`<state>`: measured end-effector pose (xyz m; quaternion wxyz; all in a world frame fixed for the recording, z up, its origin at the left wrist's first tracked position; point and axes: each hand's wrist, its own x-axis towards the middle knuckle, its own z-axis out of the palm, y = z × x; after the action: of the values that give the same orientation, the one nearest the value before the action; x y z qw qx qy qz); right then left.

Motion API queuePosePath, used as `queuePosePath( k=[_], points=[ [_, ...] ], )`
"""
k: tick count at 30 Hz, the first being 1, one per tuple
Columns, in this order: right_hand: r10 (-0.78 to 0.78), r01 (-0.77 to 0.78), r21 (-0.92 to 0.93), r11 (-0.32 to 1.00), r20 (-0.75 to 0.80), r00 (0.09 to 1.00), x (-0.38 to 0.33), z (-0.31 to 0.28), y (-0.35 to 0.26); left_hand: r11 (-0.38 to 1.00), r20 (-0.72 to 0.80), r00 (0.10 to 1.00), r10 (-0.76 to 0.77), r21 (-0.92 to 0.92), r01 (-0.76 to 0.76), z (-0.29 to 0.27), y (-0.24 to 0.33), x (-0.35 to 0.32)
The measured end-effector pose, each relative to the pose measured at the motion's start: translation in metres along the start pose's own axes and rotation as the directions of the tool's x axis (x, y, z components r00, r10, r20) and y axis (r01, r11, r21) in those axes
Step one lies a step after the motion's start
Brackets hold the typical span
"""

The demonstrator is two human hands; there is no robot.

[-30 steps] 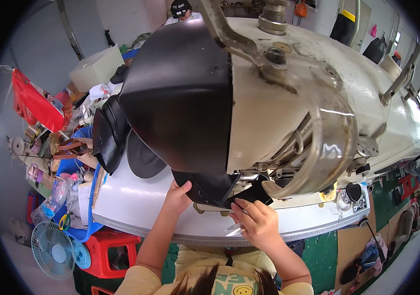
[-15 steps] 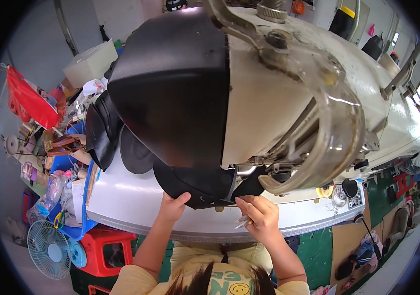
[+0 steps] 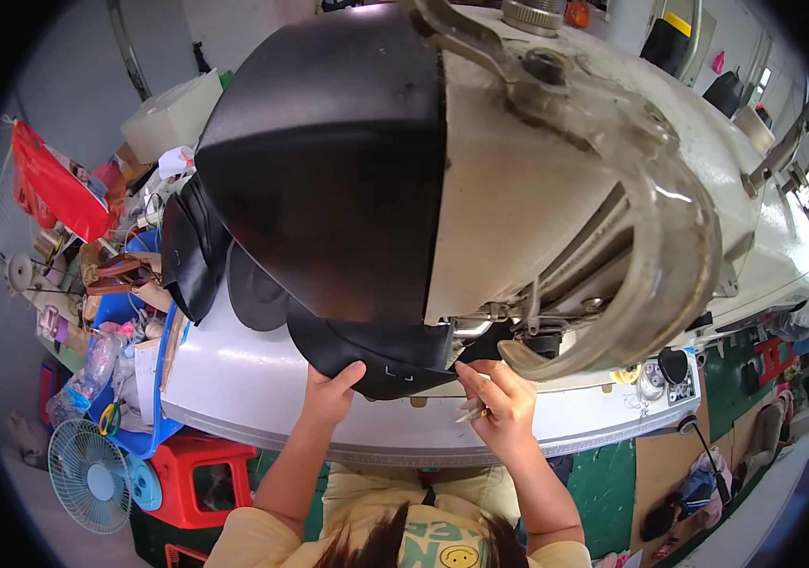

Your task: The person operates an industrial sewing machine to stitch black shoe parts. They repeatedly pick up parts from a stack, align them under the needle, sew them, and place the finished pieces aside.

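A sewing machine (image 3: 508, 218) with a black end cover and a clear plastic guard fills the upper middle. Below its head lies a curved black leather-like piece (image 3: 366, 355) with small white corner marks near its front edge. My left hand (image 3: 330, 393) grips the near left edge, thumb on top and fingers beneath. At the right end, my right hand (image 3: 502, 398) pinches the edge between thumb and fingertips. A small pointed metal tool (image 3: 470, 411), perhaps thread snips, is tucked in the right palm. The machine head hides the needle area and the far part of the piece.
More black pieces (image 3: 188, 251) are piled at the white table's (image 3: 224, 379) left side. Beyond them stands a cluttered blue bin (image 3: 163, 426). A red stool (image 3: 191, 478) and a blue fan (image 3: 90, 475) are at lower left. Small parts (image 3: 652, 381) lie at the table's right end.
The piece has shifted slightly left and up in view with both hands, which keep their hold. Its right edge now sits a little higher. The whole view has shifted slightly.
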<state>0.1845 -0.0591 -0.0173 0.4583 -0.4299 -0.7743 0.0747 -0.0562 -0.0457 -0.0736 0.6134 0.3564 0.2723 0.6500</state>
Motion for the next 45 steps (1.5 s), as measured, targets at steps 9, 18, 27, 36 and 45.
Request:
queuePosePath(
  k=[9, 18, 27, 36, 45],
  points=[
    [-0.115, 0.109, -0.047, 0.993, -0.142, 0.983, 0.009, 0.010, 0.010, 1.000, -0.018, 0.999, 0.027, -0.001, -0.027, 0.035, 0.014, 0.005],
    [-0.239, 0.238, -0.132, 0.962, 0.006, 0.971, 0.001, 0.025, 0.000, 0.992, -0.092, 0.989, -0.118, 0.039, 0.122, 0.045, 0.015, 0.003],
    [-0.255, 0.248, -0.136, 0.959, -0.037, 0.966, 0.012, 0.002, 0.000, 0.975, 0.239, 0.960, -0.147, 0.197, 0.100, 0.026, 0.010, -0.023],
    [-0.125, 0.121, -0.098, 0.988, -0.027, 0.992, 0.013, -0.014, 0.004, 0.957, 0.107, 0.959, -0.264, -0.093, 0.274, 0.002, 0.032, -0.026],
    [-0.206, 0.217, -0.208, 0.954, 0.075, 0.976, 0.024, -0.027, -0.009, 0.946, 0.034, 0.951, -0.306, -0.102, 0.308, 0.025, 0.013, -0.064]
  ],
)
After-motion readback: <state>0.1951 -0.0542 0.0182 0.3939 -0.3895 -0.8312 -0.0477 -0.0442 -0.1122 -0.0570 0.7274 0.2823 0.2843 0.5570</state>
